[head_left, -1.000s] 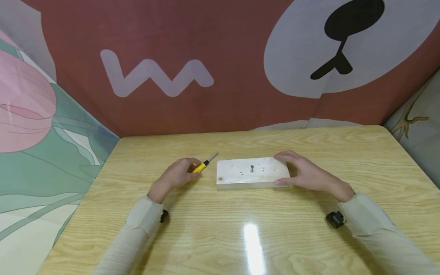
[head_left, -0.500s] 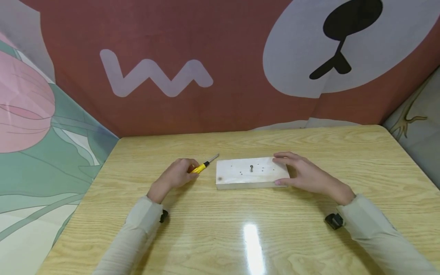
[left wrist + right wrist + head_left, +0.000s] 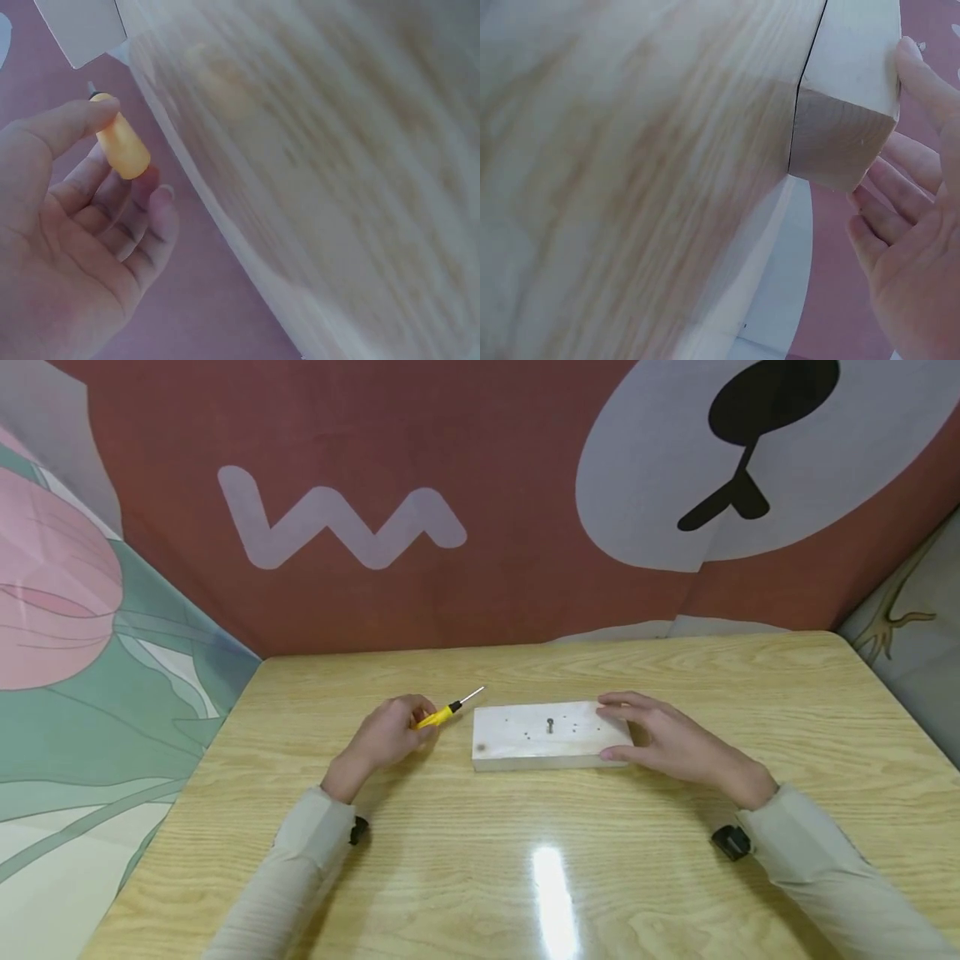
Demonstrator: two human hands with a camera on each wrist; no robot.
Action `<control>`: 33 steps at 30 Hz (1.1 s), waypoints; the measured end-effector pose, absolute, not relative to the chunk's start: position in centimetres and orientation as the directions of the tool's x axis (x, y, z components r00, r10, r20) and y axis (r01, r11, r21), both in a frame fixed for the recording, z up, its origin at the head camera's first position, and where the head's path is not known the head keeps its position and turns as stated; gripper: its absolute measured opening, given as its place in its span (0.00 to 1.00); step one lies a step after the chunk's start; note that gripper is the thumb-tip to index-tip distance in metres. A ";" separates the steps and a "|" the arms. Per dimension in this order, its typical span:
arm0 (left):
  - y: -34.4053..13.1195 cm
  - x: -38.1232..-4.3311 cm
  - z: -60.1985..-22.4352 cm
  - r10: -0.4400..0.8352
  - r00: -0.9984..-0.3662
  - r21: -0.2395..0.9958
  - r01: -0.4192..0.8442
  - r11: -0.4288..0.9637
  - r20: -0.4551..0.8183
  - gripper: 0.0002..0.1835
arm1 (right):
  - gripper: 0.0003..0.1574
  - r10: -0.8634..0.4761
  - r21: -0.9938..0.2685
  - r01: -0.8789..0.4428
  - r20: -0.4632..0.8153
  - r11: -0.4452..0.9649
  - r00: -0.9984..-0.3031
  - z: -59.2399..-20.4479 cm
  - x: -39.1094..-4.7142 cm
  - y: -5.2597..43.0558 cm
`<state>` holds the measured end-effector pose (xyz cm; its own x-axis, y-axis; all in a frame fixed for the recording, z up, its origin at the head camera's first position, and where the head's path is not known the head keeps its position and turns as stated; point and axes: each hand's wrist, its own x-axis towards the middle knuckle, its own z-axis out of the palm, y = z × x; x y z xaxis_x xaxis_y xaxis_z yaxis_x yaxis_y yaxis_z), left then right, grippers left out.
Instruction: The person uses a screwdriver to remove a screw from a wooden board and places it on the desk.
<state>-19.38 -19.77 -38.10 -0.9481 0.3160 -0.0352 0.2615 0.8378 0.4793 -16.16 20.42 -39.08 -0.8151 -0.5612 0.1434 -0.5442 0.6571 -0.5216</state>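
Seen from above, with the block as the centre of the dial, the left hand is hovering at nine o'clock, pinching the yellow handle of a screwdriver between thumb and fingers. The screwdriver's shaft is pointing towards two o'clock, its tip staying clear of the block. In the left wrist view the thumb is pressing on the handle while the lower fingers are curling loosely.

The right hand is gripping the block's three o'clock end, the thumb touching its near edge and the fingertips reaching round the far one. The block is lying flat on the table, a screw standing upright near its middle, several small holes dotting the top and a dark knot sitting towards nine o'clock.

A reddish wall hanging is filling twelve o'clock, and a glare is shining on the table at six.
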 end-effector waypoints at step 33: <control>-17.7 -17.8 -34.9 0.332 -0.936 0.594 0.336 0.731 0.120 0.10 | 0.36 -0.570 -0.506 -0.573 0.181 0.645 -0.802 -39.4 -16.4 20.4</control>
